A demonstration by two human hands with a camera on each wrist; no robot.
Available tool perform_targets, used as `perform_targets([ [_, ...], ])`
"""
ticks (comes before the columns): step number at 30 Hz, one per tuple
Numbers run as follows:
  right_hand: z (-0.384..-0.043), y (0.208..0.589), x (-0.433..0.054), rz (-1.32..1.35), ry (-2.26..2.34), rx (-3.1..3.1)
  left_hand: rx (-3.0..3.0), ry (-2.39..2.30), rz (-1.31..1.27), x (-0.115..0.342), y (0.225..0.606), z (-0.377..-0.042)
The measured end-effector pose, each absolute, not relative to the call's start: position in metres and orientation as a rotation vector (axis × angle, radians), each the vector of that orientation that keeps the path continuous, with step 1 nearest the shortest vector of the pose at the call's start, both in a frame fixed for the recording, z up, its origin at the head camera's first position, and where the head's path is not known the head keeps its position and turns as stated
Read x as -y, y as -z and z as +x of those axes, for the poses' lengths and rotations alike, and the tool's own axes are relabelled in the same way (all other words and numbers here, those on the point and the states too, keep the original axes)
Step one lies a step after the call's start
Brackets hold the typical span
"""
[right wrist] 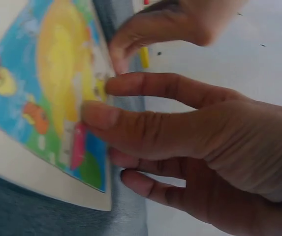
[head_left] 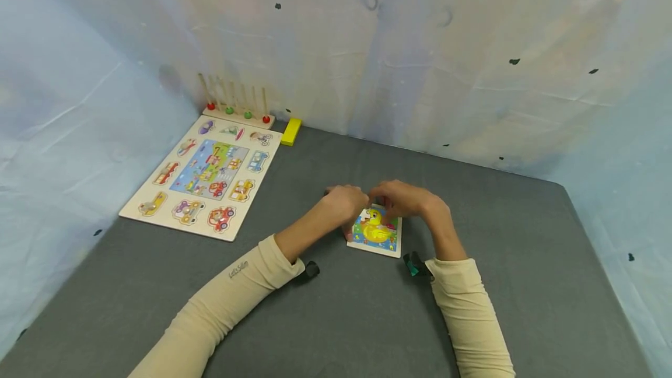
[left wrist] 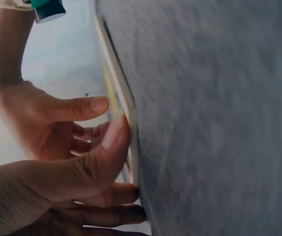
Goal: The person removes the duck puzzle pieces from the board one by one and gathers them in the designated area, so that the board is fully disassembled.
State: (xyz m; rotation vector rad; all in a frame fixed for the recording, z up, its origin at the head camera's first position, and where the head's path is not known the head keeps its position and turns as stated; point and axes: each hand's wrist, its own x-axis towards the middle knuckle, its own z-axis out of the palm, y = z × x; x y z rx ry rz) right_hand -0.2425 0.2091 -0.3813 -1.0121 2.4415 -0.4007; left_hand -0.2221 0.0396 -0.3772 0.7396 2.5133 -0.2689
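A small wooden duck puzzle (head_left: 377, 235) lies on the grey table between my hands, a yellow duck on its blue and green picture. My left hand (head_left: 346, 203) holds its far left side. In the left wrist view the left thumb (left wrist: 113, 135) lies along the pale board edge (left wrist: 123, 91), fingers lower down by that edge. From the far right comes my right hand (head_left: 406, 198). The right wrist view shows its thumb (right wrist: 101, 115) over the picture (right wrist: 57, 54) and the other fingertips at the board's edge. In the head view, both hands hide the puzzle's far edge.
Left of the hands lies a large wooden vehicle puzzle board (head_left: 231, 229). Behind it stands a rack of upright pegs (head_left: 238, 116) with red and green beads. A yellow block (head_left: 291, 132) sits beside the board's far corner. Pale cloth walls (head_left: 420, 74) enclose the table.
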Motion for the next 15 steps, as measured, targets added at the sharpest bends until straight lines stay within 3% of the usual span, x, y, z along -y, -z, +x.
perform_targets([
  [15, -0.2437, 0.3904, -0.1983, -0.918, 0.177, -2.509, -2.525, 0.219, 0.708, -0.0394, 0.3783, -0.2220],
])
